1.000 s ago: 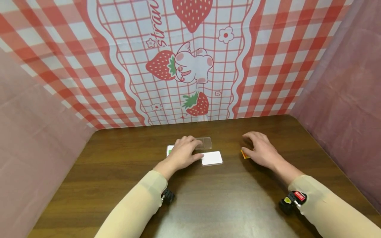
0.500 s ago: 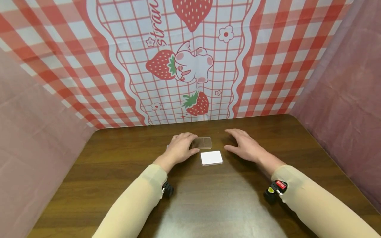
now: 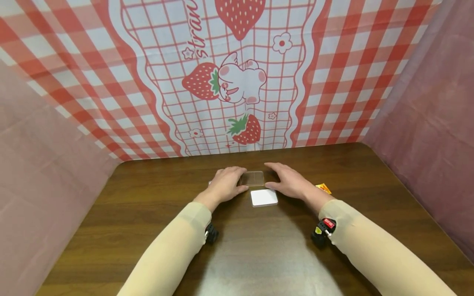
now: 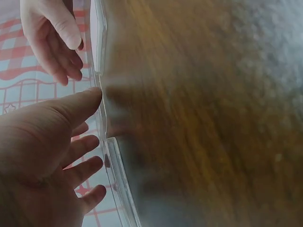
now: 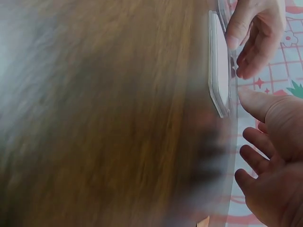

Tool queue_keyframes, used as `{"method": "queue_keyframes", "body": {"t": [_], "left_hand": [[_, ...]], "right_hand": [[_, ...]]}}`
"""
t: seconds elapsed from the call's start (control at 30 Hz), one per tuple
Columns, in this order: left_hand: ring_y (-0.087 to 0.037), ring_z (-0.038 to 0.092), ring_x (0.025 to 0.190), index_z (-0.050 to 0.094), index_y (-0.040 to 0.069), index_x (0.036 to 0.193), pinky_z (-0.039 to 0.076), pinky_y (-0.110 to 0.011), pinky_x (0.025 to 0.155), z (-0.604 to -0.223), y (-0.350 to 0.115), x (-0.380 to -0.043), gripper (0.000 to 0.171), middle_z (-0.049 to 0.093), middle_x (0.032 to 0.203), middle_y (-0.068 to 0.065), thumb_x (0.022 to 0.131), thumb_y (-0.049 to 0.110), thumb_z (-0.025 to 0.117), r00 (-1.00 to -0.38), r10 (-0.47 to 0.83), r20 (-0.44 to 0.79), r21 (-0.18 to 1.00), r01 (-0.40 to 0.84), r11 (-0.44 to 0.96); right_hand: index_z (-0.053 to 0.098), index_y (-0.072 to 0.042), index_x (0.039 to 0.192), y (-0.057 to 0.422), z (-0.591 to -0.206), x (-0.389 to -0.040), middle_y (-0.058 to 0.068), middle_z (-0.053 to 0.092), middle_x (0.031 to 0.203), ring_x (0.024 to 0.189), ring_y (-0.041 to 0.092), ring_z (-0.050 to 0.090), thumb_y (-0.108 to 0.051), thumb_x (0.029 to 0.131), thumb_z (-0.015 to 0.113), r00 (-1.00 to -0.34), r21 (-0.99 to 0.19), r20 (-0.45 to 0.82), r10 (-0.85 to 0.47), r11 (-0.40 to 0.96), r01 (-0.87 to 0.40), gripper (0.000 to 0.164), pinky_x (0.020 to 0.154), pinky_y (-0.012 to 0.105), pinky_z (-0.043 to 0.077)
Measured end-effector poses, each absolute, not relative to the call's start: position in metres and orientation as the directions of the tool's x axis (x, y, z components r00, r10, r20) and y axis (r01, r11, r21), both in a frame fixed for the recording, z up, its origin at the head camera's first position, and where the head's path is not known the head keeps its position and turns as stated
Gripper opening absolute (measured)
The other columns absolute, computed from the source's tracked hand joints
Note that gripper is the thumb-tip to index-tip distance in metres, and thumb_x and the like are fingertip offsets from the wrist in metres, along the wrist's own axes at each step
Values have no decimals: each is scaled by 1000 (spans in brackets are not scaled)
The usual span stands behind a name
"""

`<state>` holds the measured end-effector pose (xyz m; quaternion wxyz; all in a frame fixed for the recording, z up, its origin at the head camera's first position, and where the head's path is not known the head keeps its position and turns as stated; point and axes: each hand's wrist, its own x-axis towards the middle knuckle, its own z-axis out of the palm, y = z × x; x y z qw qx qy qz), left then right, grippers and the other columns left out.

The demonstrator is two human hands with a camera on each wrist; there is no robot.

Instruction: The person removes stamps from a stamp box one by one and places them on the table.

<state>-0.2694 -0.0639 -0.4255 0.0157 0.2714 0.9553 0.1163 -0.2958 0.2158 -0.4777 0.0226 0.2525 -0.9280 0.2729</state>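
Note:
My left hand (image 3: pixel 224 183) lies at the left end of a flat clear plastic case (image 3: pixel 253 178), fingers relaxed and apart from the thumb; whether it touches the case I cannot tell. At the case's right end is my right hand (image 3: pixel 290 181), with loosely bent fingers and nothing between them. Just in front of the clear case lies a white card in a clear case (image 3: pixel 264 197), also seen edge-on as the white card case (image 5: pixel 219 66) in the right wrist view. In the left wrist view, the left hand (image 4: pixel 52 146) holds nothing.
A small orange and yellow packet (image 3: pixel 323 188) lies on the wooden table (image 3: pixel 259 246), beyond the right wrist. Behind the left hand, a sliver of another case (image 3: pixel 210 182) shows, mostly hidden. A strawberry-print cloth (image 3: pixel 240 82) hangs along the table's back edge.
My right hand has moved left from over the orange packet to the clear case's right end, uncovering the packet. My left hand has shifted slightly left, off the white card's edge.

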Motion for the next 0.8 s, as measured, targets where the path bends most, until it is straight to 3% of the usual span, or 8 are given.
{"method": "queue_keyframes", "body": {"t": [0.2, 0.43, 0.67, 0.8], "left_hand": [[-29, 52, 151, 56, 10, 160, 37, -58, 124, -428, -63, -273, 61, 59, 160, -9, 109, 39, 73, -854, 519, 32, 220, 513, 830], [-31, 54, 149, 56, 9, 160, 38, -58, 122, -429, -63, -273, 61, 60, 159, -10, 109, 38, 73, -855, 517, 27, 223, 510, 831], [-32, 57, 144, 57, 11, 160, 39, -58, 122, -426, -63, -273, 60, 63, 156, -10, 108, 38, 74, -857, 513, 40, 226, 508, 831], [-32, 60, 140, 60, 11, 156, 41, -57, 120, -427, -63, -273, 57, 66, 151, -10, 108, 37, 76, -855, 517, 50, 233, 513, 826]], "right_hand": [[52, -13, 164, 213, -508, -326, 14, 59, 159, 146, 37, 55, -51, 99, 82, -866, -459, 173, -470, 739, -493, 81, 117, 60, 45], [56, -13, 162, 207, -512, -331, 12, 63, 155, 143, 36, 58, -48, 96, 87, -871, -476, 149, -469, 738, -479, 80, 115, 58, 47], [62, -9, 155, 198, -495, -319, 11, 69, 146, 137, 36, 63, -42, 96, 87, -865, -450, 162, -475, 744, -493, 72, 111, 58, 50], [62, -5, 153, 189, -462, -296, 16, 70, 145, 136, 40, 63, -36, 97, 88, -870, -474, 137, -474, 739, -478, 69, 111, 59, 49]]}}
